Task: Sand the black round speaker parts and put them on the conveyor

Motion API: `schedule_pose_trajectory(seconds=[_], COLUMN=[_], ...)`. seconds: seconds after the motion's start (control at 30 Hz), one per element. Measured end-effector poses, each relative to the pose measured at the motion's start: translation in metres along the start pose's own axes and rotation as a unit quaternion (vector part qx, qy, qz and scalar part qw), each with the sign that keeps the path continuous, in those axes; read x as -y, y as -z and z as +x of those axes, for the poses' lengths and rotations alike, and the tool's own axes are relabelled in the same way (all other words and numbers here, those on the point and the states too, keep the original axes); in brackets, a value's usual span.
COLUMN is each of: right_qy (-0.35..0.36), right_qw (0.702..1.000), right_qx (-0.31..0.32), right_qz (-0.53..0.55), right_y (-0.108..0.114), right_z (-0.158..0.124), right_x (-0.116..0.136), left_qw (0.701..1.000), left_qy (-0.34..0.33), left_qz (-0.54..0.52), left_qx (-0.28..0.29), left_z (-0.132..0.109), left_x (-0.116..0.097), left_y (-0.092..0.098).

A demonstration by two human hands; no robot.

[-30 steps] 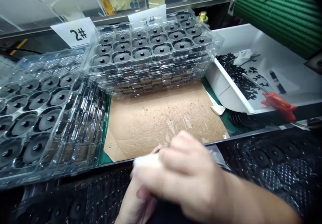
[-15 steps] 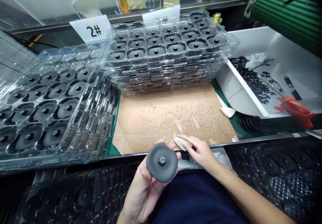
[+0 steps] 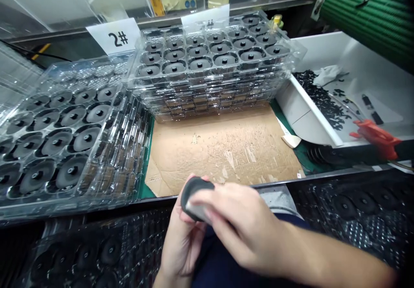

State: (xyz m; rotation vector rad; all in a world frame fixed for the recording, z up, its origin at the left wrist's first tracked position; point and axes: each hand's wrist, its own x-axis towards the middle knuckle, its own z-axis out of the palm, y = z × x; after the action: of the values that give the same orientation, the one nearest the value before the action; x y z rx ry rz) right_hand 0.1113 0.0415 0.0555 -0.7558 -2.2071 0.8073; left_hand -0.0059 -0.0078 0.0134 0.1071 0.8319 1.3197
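Note:
My left hand (image 3: pixel 181 240) holds a round black rubber disc (image 3: pixel 191 189) from below, just in front of the bench edge. My right hand (image 3: pixel 241 225) lies over the disc, fingers closed and pressed on its face; a pale strip shows under the fingertips, too blurred to name. The disc is mostly covered by my right hand. Both hands are low in the view, over my lap.
A worn cardboard sheet (image 3: pixel 223 148) covers the bench middle. Clear trays of black discs stand stacked at left (image 3: pixel 61 133) and at the back (image 3: pixel 207 59). A white bin (image 3: pixel 304 111) with small black parts and a red-handled tool (image 3: pixel 377 137) sits right. More trays lie below the bench.
My right hand came back from the bench edge, where it touched a small pale piece, and now covers the disc. The left hand tilted the disc, so its face no longer shows.

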Motion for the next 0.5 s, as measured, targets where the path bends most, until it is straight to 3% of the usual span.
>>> schedule_pose_trajectory(seconds=[0.13, 0.23, 0.3, 0.4, 0.5], right_qy=[0.008, 0.005, -0.044, -0.096, 0.007], right_qw=[0.997, 1.0, 0.998, 0.992, 0.993], right_qx=[-0.063, 0.013, 0.049, 0.017, -0.036], right_qz=[-0.053, 0.01, 0.008, -0.079, -0.11], right_y=[0.005, 0.018, 0.029, 0.04, 0.042], right_z=[0.008, -0.009, -0.023, -0.027, -0.01], right_x=[0.0, 0.004, 0.005, 0.005, -0.001], left_qw=[0.999, 0.998, 0.997, 0.996, 0.995], left_qy=[0.033, 0.061, 0.071, 0.071, 0.089], left_qz=[-0.005, 0.006, 0.009, -0.006, 0.004], left_qx=[0.002, 0.008, 0.026, 0.044, 0.031], left_z=[-0.001, -0.004, -0.004, -0.003, -0.004], left_x=[-0.005, -0.011, -0.013, -0.011, -0.009], left_y=[-0.008, -0.006, -0.005, -0.007, -0.009])
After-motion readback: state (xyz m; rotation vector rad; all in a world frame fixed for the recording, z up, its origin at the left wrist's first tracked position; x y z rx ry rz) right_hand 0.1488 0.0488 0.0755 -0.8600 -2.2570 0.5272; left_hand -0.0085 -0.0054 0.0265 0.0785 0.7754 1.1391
